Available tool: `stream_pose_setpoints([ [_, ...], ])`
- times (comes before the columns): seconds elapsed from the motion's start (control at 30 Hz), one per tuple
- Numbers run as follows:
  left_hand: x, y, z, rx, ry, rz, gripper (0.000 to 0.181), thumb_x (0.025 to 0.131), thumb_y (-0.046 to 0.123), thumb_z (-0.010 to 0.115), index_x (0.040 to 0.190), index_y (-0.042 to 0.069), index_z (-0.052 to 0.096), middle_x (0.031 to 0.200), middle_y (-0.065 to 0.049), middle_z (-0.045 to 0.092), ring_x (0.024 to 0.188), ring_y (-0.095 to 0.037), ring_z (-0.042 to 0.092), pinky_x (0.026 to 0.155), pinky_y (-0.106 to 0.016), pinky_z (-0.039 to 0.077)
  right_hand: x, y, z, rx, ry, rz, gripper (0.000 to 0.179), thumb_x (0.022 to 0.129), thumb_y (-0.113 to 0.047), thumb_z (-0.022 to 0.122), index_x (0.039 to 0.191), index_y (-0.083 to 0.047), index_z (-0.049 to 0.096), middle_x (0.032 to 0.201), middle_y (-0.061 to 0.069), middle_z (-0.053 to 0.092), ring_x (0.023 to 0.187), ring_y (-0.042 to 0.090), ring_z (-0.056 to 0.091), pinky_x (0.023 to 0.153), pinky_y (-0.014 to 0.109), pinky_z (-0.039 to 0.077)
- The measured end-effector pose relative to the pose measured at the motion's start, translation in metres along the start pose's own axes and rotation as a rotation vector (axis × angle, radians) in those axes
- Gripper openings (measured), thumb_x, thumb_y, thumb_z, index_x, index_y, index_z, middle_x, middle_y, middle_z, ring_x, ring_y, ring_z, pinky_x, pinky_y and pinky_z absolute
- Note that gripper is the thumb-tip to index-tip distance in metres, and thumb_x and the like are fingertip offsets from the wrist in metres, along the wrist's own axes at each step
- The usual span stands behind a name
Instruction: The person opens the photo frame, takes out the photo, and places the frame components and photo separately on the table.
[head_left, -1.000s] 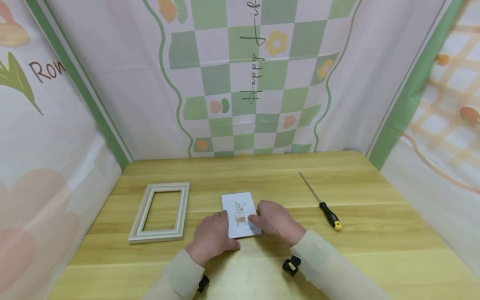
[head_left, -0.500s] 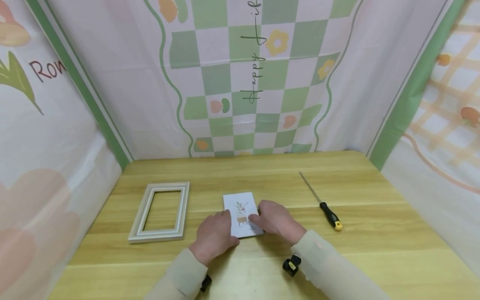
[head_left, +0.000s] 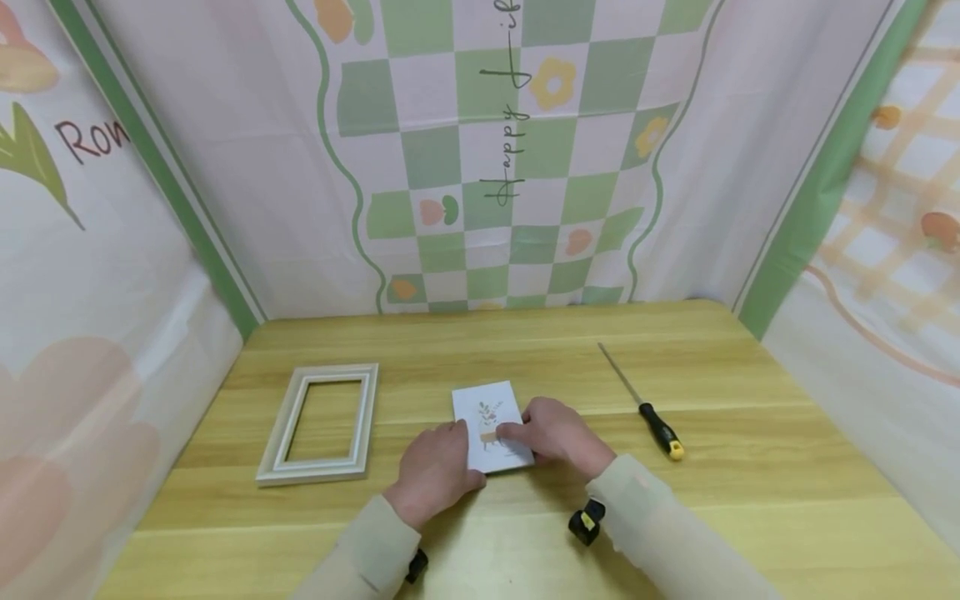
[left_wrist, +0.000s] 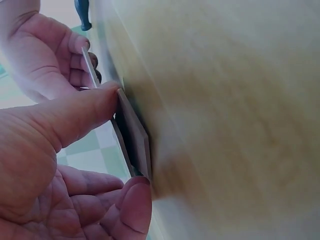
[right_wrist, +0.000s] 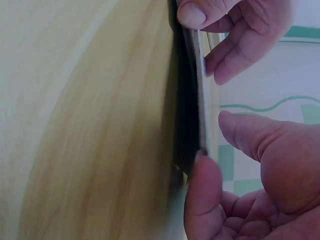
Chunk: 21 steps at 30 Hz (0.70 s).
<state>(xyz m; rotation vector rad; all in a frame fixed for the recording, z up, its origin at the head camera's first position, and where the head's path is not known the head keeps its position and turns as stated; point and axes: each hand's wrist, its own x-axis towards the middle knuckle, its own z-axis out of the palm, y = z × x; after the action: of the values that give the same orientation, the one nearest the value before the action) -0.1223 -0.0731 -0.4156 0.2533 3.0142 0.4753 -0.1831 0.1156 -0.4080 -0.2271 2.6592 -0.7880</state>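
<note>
A white picture card [head_left: 486,417] with a potted-plant print lies at mid-table in the head view. My left hand [head_left: 435,467] grips its left side and near corner. On the other side my right hand [head_left: 558,433] pinches the right edge, thumb over the print and fingers at the side. In the left wrist view, a stiff board [left_wrist: 142,150] sits under the card, with a dark gap between the two layers. The right wrist view shows the card's thin edge [right_wrist: 201,95] between both hands. What lies inside the gap is too dark to tell.
An open, pale picture frame [head_left: 366,425] lies flat on the wooden table [head_left: 510,542] to the left. To the right is a screwdriver [head_left: 660,429] with a black and yellow handle, its tip pointing away. Printed curtains [head_left: 300,250] stand behind and at both sides.
The picture card has shifted a little to the right, and its far edge tilts slightly more. My left hand has moved right with it, while my right hand has shifted only slightly.
</note>
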Motion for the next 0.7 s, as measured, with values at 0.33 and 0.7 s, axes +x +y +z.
stream_pose_setpoints([
  [0.33,0.001,0.002,-0.001,-0.013,-0.033,0.001,0.073,0.078,0.04,0.091,0.128,-0.004,0.062,0.116,-0.016,0.071,0.095,-0.03,0.069,0.082,-0.043,0.058,0.005,0.006,-0.001,0.145,-0.056,0.045,0.038,0.099,-0.036,0.071,0.073,-0.008,0.067,0.055,-0.001,0.052,0.048,0.01,0.043,0.046,0.021,0.036],
  [0.7,0.003,0.004,-0.001,-0.031,-0.049,0.007,0.066,0.08,0.038,0.09,0.124,-0.002,0.063,0.113,-0.014,0.071,0.089,-0.027,0.067,0.076,-0.04,0.057,0.008,0.014,-0.008,0.292,-0.09,0.051,0.034,0.102,-0.024,0.067,0.072,-0.008,0.061,0.055,-0.001,0.048,0.047,0.009,0.038,0.047,0.021,0.035],
])
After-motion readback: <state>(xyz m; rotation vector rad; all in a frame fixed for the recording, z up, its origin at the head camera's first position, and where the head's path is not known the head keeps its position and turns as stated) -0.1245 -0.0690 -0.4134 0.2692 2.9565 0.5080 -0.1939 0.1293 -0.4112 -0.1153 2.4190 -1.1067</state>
